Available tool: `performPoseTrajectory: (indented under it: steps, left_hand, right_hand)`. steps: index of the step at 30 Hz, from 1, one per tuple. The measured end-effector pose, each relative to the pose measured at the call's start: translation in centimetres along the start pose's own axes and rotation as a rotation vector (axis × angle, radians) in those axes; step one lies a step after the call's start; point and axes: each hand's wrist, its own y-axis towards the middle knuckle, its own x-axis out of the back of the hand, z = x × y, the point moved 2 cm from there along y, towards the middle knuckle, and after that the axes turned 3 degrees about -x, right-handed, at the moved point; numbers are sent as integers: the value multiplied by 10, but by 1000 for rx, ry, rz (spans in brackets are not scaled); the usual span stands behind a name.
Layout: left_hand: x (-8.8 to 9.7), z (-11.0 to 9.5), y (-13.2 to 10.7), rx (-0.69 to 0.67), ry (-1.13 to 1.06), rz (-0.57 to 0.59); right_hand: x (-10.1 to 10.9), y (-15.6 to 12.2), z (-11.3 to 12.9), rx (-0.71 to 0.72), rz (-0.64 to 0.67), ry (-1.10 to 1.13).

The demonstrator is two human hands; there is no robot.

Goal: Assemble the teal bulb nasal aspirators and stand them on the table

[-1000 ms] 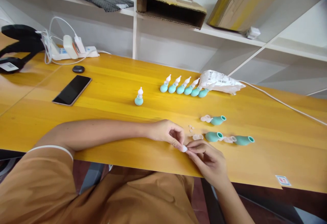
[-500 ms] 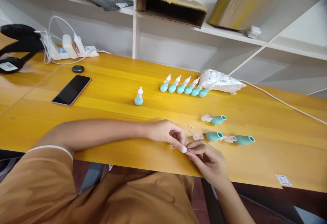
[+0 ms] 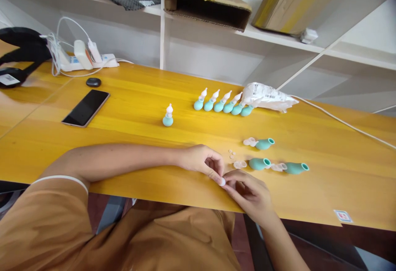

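Over the table's front edge, my left hand [image 3: 204, 163] pinches a small whitish piece [image 3: 222, 182], maybe a nozzle part, between thumb and finger. My right hand [image 3: 252, 194] is closed on its other side, fingertips pressed against it; its exact shape is mostly hidden. Just beyond lie tiny pale rings [image 3: 232, 154] and a clear plastic part [image 3: 239, 164]. Three loose teal bulbs [image 3: 259, 163] lie on their sides to the right, with more clear parts [image 3: 279, 167] beside them. One assembled bulb nasal aspirator [image 3: 168, 115] stands alone; several others [image 3: 219, 102] form a row behind.
A white plastic bag [image 3: 269, 97] lies at the row's right end, by a white cable [image 3: 346, 123]. To the left are a phone [image 3: 86, 108], a black oval case [image 3: 93, 82] and a power strip [image 3: 105, 61]. Cardboard boxes [image 3: 207, 3] rest on the shelf above.
The whitish piece has turned slightly between my fingertips, and my right fingers have shifted a little closer to my left thumb. The things on the table lie as before.
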Motion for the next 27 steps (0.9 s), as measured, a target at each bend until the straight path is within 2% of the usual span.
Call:
performPoseTrajectory:
  steps: [6,12,15,17,20,22,27]
  left_hand:
    - [-2,1,1,-2,93,38]
    - [-2,1,0,-74,237,70]
    - [-2,0,0,-65,296,72]
    - [-1,-3,3,-71,353,23]
    - [4,-7,11,-149,631,-124]
    - [4,-10,20,-206,894,-169]
    - [-9,-10,48,-293,1359,-15]
  right_hand:
    - [-2,-1,-3,-76,125,22]
    - [-2,-1,-2,-100,224,29]
    - [-3,-3,-2,-100,232,33]
    - [-3,-3,-2,-97,223,43]
    - [-5,-3,-1,-104,223,56]
    - [-5,-2,-1,-103,219,59]
    - [-4,-2,0,-74,167,10]
